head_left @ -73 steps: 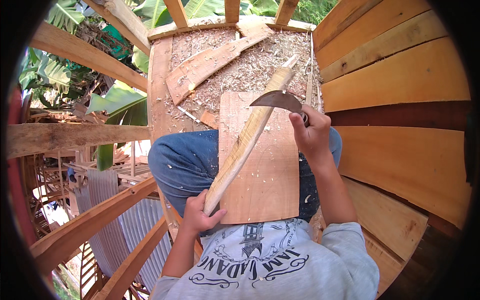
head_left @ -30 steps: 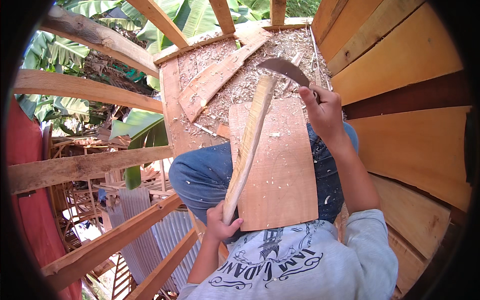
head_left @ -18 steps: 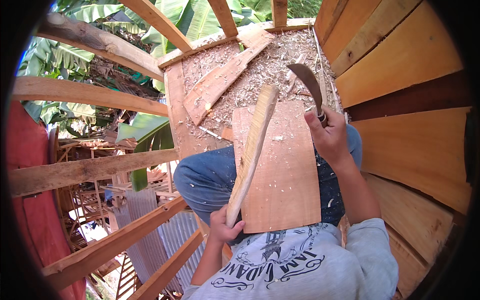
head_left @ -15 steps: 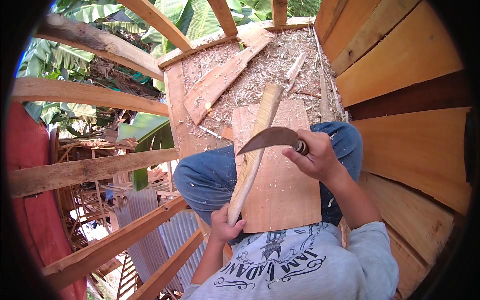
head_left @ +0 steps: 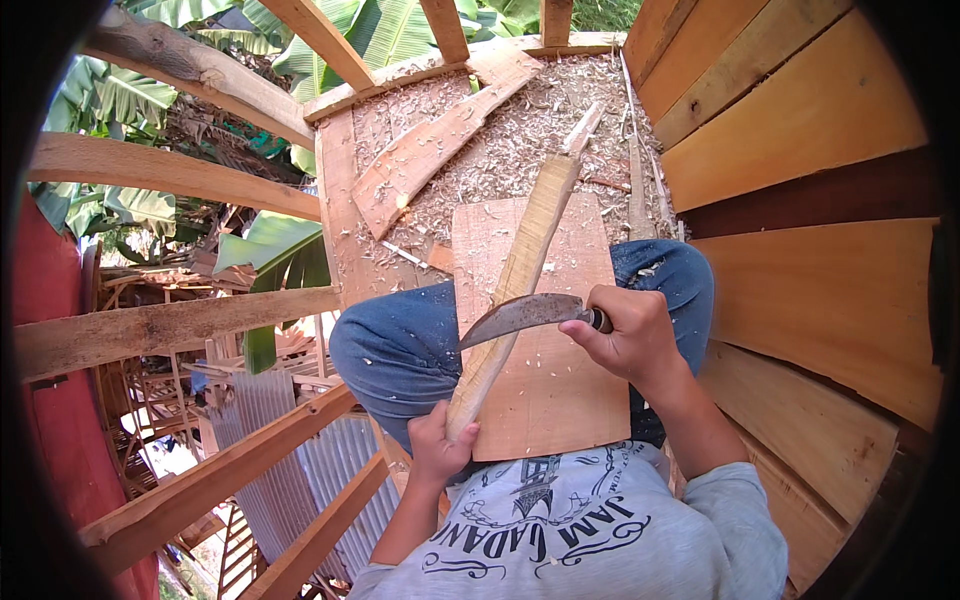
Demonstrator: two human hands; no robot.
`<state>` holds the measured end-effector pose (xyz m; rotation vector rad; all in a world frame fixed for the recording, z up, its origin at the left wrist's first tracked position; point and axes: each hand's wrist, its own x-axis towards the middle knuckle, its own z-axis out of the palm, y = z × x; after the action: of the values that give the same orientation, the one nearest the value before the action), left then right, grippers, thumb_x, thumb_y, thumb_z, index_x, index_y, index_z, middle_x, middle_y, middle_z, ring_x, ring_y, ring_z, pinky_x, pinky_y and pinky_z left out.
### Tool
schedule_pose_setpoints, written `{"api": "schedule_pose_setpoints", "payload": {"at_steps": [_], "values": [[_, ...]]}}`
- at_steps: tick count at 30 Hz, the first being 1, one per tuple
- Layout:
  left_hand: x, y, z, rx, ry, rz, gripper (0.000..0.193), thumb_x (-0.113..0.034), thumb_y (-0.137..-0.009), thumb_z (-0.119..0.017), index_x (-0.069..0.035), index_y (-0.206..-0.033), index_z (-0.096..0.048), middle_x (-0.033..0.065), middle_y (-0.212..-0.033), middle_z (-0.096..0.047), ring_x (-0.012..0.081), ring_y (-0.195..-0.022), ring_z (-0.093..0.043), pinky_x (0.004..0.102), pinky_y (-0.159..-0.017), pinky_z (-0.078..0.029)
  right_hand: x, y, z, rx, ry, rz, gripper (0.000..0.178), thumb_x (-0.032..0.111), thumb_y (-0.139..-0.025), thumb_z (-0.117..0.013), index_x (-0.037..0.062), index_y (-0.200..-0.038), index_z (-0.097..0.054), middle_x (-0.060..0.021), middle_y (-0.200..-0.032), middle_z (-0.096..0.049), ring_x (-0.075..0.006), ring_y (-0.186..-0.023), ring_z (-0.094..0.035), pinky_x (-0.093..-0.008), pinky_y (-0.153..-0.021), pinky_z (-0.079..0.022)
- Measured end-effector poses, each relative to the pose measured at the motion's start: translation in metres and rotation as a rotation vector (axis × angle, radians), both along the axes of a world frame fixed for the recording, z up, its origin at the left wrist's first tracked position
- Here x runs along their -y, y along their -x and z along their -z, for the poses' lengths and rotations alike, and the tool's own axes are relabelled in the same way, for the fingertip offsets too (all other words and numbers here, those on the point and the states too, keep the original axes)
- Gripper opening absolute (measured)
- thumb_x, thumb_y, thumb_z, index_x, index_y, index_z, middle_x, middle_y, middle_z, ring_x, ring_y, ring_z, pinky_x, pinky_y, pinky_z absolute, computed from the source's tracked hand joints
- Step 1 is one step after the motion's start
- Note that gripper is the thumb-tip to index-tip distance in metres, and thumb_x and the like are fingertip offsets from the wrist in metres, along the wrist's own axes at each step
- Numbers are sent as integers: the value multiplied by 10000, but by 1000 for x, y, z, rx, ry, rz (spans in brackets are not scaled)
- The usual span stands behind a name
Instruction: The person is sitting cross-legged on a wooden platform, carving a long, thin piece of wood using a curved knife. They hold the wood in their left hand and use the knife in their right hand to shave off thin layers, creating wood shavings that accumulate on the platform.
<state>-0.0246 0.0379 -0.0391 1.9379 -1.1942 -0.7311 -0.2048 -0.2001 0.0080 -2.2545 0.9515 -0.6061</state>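
Note:
My left hand [head_left: 442,443] is closed round the near end of a long pale piece of wood [head_left: 541,217], which slants up and away to the right. In my right hand [head_left: 632,335] is the dark handle of a curved knife [head_left: 522,315]. Its broad, rust-speckled blade lies across the lower half of the wood, the tip pointing left. Whether the edge bites into the wood, I cannot tell. Beneath both, a flat rectangular board [head_left: 565,400] rests over my lap between my jeans-clad knees.
Wood shavings [head_left: 540,110] cover the floor ahead, where a wide offcut plank [head_left: 440,150] lies. Wooden rails [head_left: 180,325] run along the left, with banana leaves and corrugated metal sheets [head_left: 345,490] beyond. A plank wall [head_left: 800,275] stands close on the right.
The knife blade has moved down along the wood toward my left hand. The wood's far end leans further right, and the whole view has shifted slightly.

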Motion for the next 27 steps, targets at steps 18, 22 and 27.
{"api": "schedule_pose_setpoints", "payload": {"at_steps": [18,22,27], "values": [[2,1,6,56,40,-11,374,-343,-782,-675,-9,-689,-536,107,-489,-448,224,-404,-512,308,-425,-384,31,2,-11,-168,100,218,527,496,-766,-690,33,-588,-513,-112,-459,-439,-266,-409,-472,-329,-419,-365],[6,-2,2,94,14,24,340,-314,-742,-720,-22,-714,-549,125,-509,-530,279,-455,-589,344,-431,-438,2,3,-8,-202,119,126,511,495,-749,-704,43,-588,-529,-97,-462,-445,-252,-407,-483,-330,-413,-366],[7,-2,2,63,22,-1,321,-296,-769,-713,-22,-737,-549,130,-518,-536,284,-461,-592,342,-433,-438,17,-3,-6,-388,215,178,587,560,-739,-682,61,-524,-461,-80,-419,-410,-252,-380,-452,-351,-392,-350]]}}
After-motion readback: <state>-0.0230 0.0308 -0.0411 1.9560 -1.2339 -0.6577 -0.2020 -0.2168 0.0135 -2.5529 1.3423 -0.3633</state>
